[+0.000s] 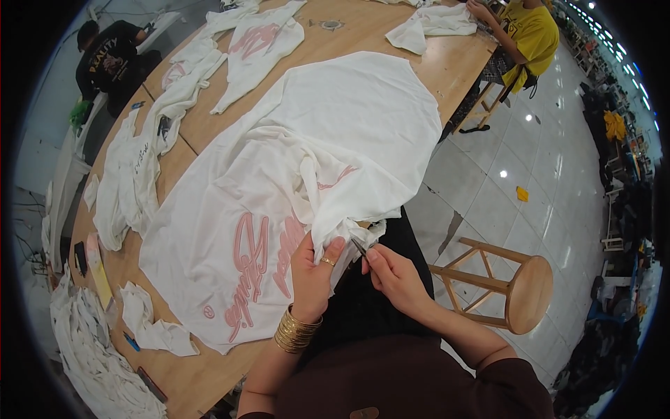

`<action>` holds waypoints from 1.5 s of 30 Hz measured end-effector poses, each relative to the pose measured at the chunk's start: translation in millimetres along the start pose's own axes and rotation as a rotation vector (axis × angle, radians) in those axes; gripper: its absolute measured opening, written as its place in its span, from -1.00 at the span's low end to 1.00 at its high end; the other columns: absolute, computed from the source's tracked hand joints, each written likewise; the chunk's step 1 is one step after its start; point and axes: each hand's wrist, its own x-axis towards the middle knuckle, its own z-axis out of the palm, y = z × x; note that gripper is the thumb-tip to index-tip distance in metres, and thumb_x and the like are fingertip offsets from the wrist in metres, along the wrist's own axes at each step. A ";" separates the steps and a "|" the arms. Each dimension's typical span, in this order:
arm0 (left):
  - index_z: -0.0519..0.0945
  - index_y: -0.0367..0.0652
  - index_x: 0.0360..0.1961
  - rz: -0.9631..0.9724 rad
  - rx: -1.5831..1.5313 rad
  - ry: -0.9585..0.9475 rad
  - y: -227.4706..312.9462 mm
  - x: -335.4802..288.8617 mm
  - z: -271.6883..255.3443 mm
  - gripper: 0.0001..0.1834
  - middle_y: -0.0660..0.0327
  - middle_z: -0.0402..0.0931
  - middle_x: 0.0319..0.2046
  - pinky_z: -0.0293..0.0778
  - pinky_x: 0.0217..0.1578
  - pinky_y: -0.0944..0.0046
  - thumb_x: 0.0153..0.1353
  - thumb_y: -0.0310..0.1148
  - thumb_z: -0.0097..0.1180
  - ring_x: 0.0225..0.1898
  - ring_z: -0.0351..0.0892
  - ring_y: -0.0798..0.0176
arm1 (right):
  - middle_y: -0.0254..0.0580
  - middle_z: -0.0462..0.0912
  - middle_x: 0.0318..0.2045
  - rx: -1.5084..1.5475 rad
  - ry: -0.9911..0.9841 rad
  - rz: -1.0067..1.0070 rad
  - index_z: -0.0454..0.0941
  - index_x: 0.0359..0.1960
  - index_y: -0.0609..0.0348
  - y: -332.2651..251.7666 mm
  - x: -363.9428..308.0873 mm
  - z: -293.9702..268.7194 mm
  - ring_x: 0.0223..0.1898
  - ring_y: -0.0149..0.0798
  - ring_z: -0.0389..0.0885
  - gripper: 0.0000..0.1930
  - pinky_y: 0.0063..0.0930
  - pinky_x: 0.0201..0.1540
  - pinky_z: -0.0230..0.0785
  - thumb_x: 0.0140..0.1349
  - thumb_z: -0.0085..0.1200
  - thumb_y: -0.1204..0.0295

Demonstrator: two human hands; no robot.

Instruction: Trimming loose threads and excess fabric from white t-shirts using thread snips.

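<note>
A large white garment [363,105] with pink outlined script lies rumpled over the wooden table, its near edge lifted toward me. My left hand [317,269], with a ring and stacked gold bangles, pinches a gathered edge of this cloth between thumb and fingers. Close beside it on the right, my right hand [394,276] grips a small dark pointed tool [358,246], perhaps thread snips. The tool's tip points up and left at the bunched cloth; whether its blades are apart is too small to tell.
More white garments [125,185] lie along the left of the wooden table [202,133]. A white cloth heap [98,349] hangs at the left edge. A wooden stool [528,295] stands at right. One person in yellow [534,38] sits far right; another in black [112,59], far left.
</note>
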 end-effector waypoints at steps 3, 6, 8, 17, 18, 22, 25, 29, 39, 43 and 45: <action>0.45 -0.30 -0.09 0.000 -0.018 0.000 -1.9 0.2 -0.3 -0.71 0.29 0.50 -0.28 0.34 -0.22 0.46 0.17 -0.40 0.06 -0.28 0.41 0.49 | -0.40 0.23 -0.75 0.013 0.008 0.006 0.35 -0.51 0.20 -3.2 -0.4 0.1 -0.68 -0.55 0.18 -0.68 -0.60 -0.60 0.07 0.32 -0.23 0.24; 0.45 -0.30 -0.09 -0.009 0.004 -0.013 -2.2 -0.6 -0.5 -0.70 0.29 0.50 -0.27 0.34 -0.21 0.46 0.17 -0.41 0.06 -0.27 0.41 0.49 | -0.41 0.21 -0.75 0.018 0.012 -0.008 0.35 -0.51 0.19 -0.8 1.0 0.7 -0.68 -0.56 0.17 -0.68 -0.61 -0.60 0.06 0.32 -0.22 0.24; 0.45 -0.31 -0.08 0.000 -0.008 -0.021 -1.7 -0.8 0.0 -0.70 0.27 0.50 -0.26 0.34 -0.20 0.46 0.17 -0.41 0.06 -0.25 0.42 0.48 | -0.41 0.21 -0.75 0.038 0.024 -0.001 0.34 -0.51 0.19 -0.4 1.5 1.6 -0.68 -0.56 0.17 -0.69 -0.61 -0.60 0.06 0.32 -0.22 0.25; 0.43 -0.32 -0.06 -0.009 -0.008 -0.049 0.4 -3.2 -0.6 -0.69 0.24 0.50 -0.23 0.35 -0.18 0.44 0.17 -0.43 0.05 -0.22 0.43 0.45 | -0.40 0.25 -0.75 -0.019 0.222 -0.138 0.42 -0.42 0.18 -6.9 5.8 -1.7 -0.67 -0.56 0.20 -0.76 -0.61 -0.61 0.06 0.23 -0.05 0.25; 0.43 -0.32 -0.06 -0.008 -0.008 -0.048 0.7 -3.4 -0.9 -0.69 0.24 0.50 -0.23 0.35 -0.18 0.44 0.17 -0.43 0.05 -0.22 0.43 0.45 | -0.35 0.28 -0.75 -0.144 0.278 -0.183 0.44 -0.39 0.18 -9.7 7.2 -2.2 -0.69 -0.50 0.22 -0.77 -0.59 -0.61 0.09 0.19 0.00 0.26; 0.43 -0.34 -0.08 0.040 0.105 -0.073 3.5 -0.5 -5.2 -0.69 0.24 0.51 -0.24 0.34 -0.19 0.43 0.17 -0.41 0.05 -0.24 0.43 0.43 | -0.18 0.40 -0.73 -0.380 0.206 -0.306 0.45 -0.36 0.18 6.6 25.2 -14.6 -0.71 -0.24 0.34 -0.80 -0.47 -0.60 0.18 0.10 0.09 0.32; 0.43 -0.35 -0.08 0.065 0.280 -0.094 7.0 2.6 -23.5 -0.68 0.23 0.50 -0.24 0.33 -0.18 0.43 0.18 -0.38 0.05 -0.24 0.43 0.41 | -0.04 0.49 -0.66 -0.580 0.428 -0.411 0.45 -0.38 0.17 -4.1 38.0 -41.0 -0.62 0.03 0.45 -0.81 -0.32 -0.59 0.24 0.05 0.11 0.35; 0.41 -0.33 -0.06 0.040 0.214 -0.162 4.4 2.6 -21.1 -0.67 0.23 0.48 -0.19 0.29 -0.13 0.44 0.19 -0.37 0.03 -0.19 0.40 0.43 | -0.06 0.46 -0.68 -0.596 0.389 -0.375 0.45 -0.37 0.18 -2.3 44.5 -44.4 -0.63 -0.03 0.45 -0.83 -0.35 -0.57 0.24 0.08 0.07 0.36; 0.38 -0.31 0.00 -0.016 0.070 -0.091 4.8 -3.9 -13.8 -0.64 0.22 0.46 -0.15 0.30 -0.09 0.42 0.20 -0.40 0.01 -0.14 0.39 0.43 | -0.30 0.28 -0.83 -0.171 -0.025 0.015 0.40 -0.26 0.17 -34.8 2.0 -17.7 -0.79 -0.41 0.30 -0.74 -0.48 -0.67 0.15 0.31 -0.23 0.25; 0.37 -0.32 0.00 -0.007 0.075 -0.078 4.8 -4.4 -9.9 -0.65 0.21 0.47 -0.16 0.31 -0.10 0.41 0.21 -0.41 0.00 -0.15 0.39 0.42 | -0.28 0.30 -0.85 -0.238 -0.156 0.097 0.35 -0.36 0.24 -35.3 -6.6 -11.6 -0.86 -0.40 0.29 -0.71 -0.48 -0.73 0.15 0.34 -0.31 0.28; 0.38 -0.32 0.00 -0.012 0.063 -0.070 4.4 -4.5 -8.8 -0.65 0.20 0.47 -0.16 0.31 -0.10 0.41 0.21 -0.41 0.00 -0.15 0.39 0.42 | -0.27 0.30 -0.86 -0.244 -0.152 0.083 0.34 -0.37 0.27 -29.4 -6.5 -10.0 -0.88 -0.39 0.28 -0.70 -0.48 -0.74 0.15 0.34 -0.32 0.28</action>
